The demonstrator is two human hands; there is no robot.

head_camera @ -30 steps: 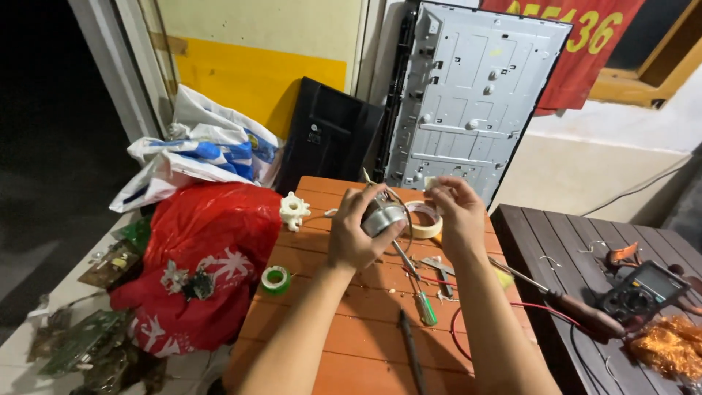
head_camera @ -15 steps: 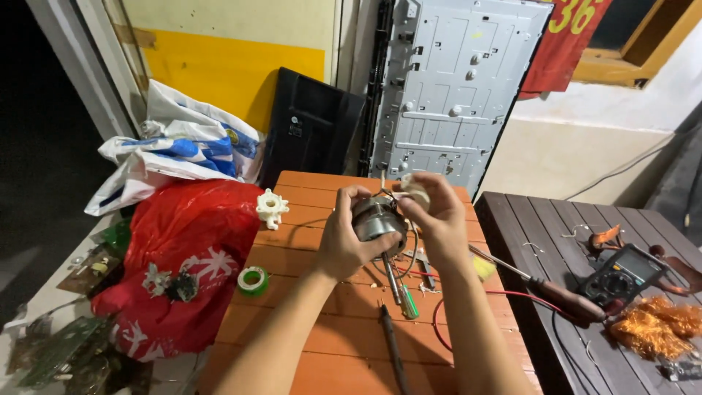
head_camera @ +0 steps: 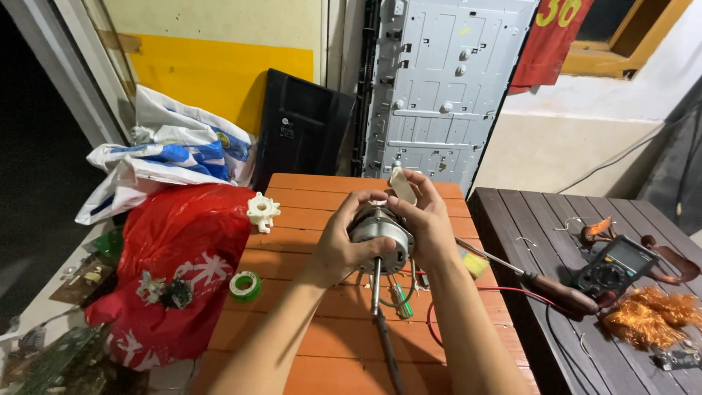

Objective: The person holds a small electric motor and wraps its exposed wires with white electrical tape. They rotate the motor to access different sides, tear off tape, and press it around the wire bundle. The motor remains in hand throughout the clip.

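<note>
I hold a small round metal motor (head_camera: 380, 235) with a shaft pointing down, above an orange wooden table (head_camera: 307, 344). My left hand (head_camera: 340, 238) grips its left side. My right hand (head_camera: 428, 219) grips the right side, and its fingers pinch a strip of cream tape (head_camera: 401, 186) at the motor's top. Thin wires hang under the motor. A green-handled screwdriver (head_camera: 400, 301) and another dark tool (head_camera: 387, 351) lie on the table below my hands.
A green tape roll (head_camera: 245, 285) and a white plastic gear (head_camera: 262, 211) sit at the table's left. A red bag (head_camera: 172, 256) bulges beside it. On the dark table lie a multimeter (head_camera: 613, 268), a soldering iron (head_camera: 545, 284) and copper wire (head_camera: 651, 316). A grey metal panel (head_camera: 439, 88) leans behind.
My hands have drawn the motor nearer and lower, and its shaft now points down toward me. The cream tape roll is out of sight; a strip is at my right fingers.
</note>
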